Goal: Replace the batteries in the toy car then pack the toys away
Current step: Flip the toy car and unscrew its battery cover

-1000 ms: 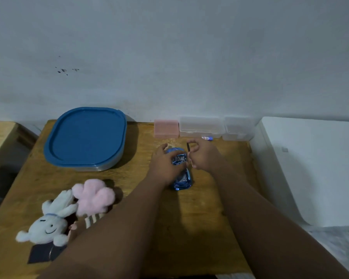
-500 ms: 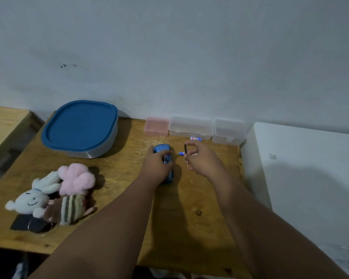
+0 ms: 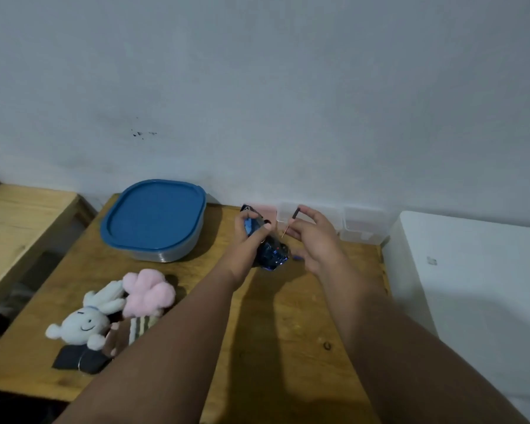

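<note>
My left hand [image 3: 249, 240] grips a blue toy car [image 3: 271, 251] and tilts it up off the wooden table [image 3: 257, 316], with its dark underside facing my right hand. My right hand [image 3: 314, 237] pinches a thin dark tool [image 3: 291, 221] just right of the car. A small blue battery [image 3: 297, 257] lies on the table beside the car. Three soft toys lie at the left front: a white bunny [image 3: 83, 319], a pink plush [image 3: 149, 292] and a striped one [image 3: 138, 327].
A container with a blue lid [image 3: 155, 218] stands at the table's back left. Small boxes, one pink [image 3: 265, 209] and two clear [image 3: 363, 228], line the wall. A white surface [image 3: 471, 286] adjoins the table on the right, a wooden bench [image 3: 19, 228] on the left.
My left hand has raised and tilted the car from lying flat. My right hand has drawn back to the right with the tool. A battery now lies next to the car.
</note>
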